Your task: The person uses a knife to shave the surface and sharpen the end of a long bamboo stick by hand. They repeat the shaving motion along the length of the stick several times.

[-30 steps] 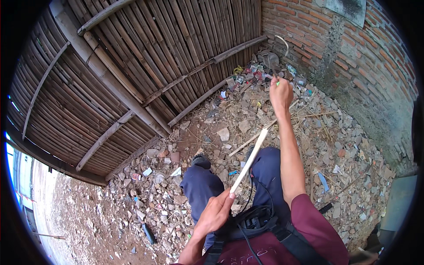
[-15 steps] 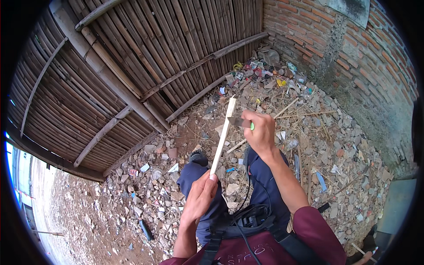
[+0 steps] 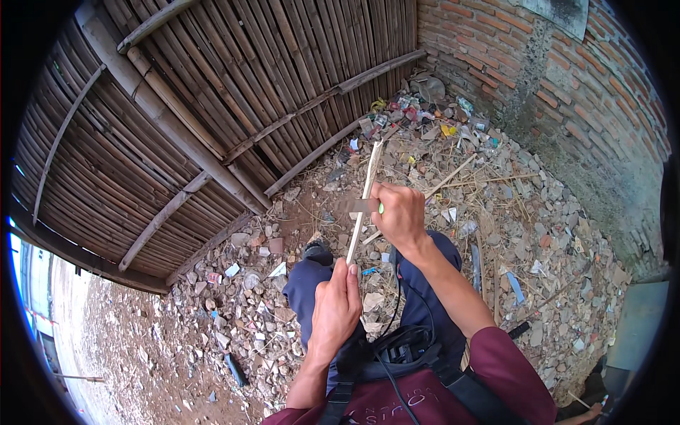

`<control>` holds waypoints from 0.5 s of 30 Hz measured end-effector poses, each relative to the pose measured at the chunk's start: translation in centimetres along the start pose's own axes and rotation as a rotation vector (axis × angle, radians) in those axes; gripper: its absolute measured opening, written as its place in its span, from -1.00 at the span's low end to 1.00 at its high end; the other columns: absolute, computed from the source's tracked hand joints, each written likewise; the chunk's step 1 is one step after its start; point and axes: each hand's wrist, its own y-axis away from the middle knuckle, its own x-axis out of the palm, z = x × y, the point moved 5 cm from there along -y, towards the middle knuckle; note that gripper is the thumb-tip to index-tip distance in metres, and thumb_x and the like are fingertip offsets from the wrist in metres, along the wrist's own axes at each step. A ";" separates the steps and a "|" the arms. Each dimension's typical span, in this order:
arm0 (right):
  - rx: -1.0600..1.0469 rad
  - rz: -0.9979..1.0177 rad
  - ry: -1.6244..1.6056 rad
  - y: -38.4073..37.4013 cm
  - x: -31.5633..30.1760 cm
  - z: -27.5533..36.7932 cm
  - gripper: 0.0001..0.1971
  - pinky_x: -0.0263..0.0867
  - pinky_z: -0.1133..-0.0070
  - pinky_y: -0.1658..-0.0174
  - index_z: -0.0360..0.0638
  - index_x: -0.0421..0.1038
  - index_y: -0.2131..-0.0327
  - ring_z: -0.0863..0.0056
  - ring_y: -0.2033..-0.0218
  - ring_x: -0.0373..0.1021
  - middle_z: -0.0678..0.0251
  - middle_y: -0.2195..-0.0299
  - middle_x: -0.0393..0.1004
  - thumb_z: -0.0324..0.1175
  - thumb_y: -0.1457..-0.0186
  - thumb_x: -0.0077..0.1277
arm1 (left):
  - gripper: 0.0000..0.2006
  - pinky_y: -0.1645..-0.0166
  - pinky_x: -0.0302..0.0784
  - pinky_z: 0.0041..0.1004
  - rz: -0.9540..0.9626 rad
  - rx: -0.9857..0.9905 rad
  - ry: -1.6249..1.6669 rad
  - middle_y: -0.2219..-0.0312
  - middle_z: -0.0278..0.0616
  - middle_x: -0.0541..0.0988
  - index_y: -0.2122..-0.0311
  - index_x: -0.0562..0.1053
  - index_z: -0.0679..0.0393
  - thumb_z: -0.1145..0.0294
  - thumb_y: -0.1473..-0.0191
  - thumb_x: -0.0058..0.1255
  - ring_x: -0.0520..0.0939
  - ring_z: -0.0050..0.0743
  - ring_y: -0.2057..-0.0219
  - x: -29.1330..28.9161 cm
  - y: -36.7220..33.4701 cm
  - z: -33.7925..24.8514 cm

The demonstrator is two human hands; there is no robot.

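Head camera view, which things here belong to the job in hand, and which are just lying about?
Seem to belong to the job:
- pale strip, in the left hand
- knife, in the right hand, blade across the strip

Just lying about:
- blue flat piece
- dark cylinder
- white scrap
- stones

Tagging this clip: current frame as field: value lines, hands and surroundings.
left hand: grips lower end of a pale strip
right hand: holds a knife, its blurred blade crossing the strip
ground: stony ground with scattered litter
upper left: slatted wall
upper right: brick wall
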 end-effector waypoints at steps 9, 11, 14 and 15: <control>0.045 -0.055 0.076 -0.7 1.5 -1.9 -0.97 0.35 0.30 0.53 -0.09 0.57 0.42 0.18 0.59 0.52 0.24 0.62 0.53 -0.47 -0.03 0.18 | -0.85 0.53 0.26 0.12 0.032 -0.026 0.001 0.68 0.26 0.41 0.19 0.33 0.25 0.40 -0.45 -0.11 0.54 0.42 0.59 1.0 1.1 0.4; 0.239 -0.083 0.032 -2.0 1.5 -5.7 -0.92 0.36 0.33 0.53 -0.10 0.64 0.32 0.18 0.57 0.54 0.17 0.60 0.56 -0.44 -0.09 0.18 | -0.85 0.52 0.27 0.13 0.043 -0.007 -0.004 0.68 0.26 0.41 0.19 0.34 0.25 0.39 -0.44 -0.11 0.54 0.42 0.58 1.1 1.8 0.1; 0.448 -0.113 0.222 -4.9 0.7 -12.7 -0.80 0.43 0.25 0.46 -0.21 0.71 0.19 0.15 0.58 0.56 0.01 0.55 0.62 -0.32 -0.25 0.17 | -0.85 0.45 0.31 0.06 0.363 -0.009 0.102 0.67 0.22 0.38 0.17 0.37 0.23 0.38 -0.45 -0.11 0.51 0.46 0.53 2.9 5.4 -0.7; 0.534 -0.128 0.194 -5.0 0.5 -13.9 -0.76 0.39 0.23 0.45 -0.22 0.70 0.30 0.16 0.56 0.56 0.02 0.56 0.61 -0.29 -0.29 0.11 | -0.83 0.46 0.31 0.03 0.375 -0.007 0.116 0.68 0.21 0.37 0.20 0.37 0.24 0.37 -0.45 -0.10 0.51 0.44 0.54 2.9 6.1 -0.6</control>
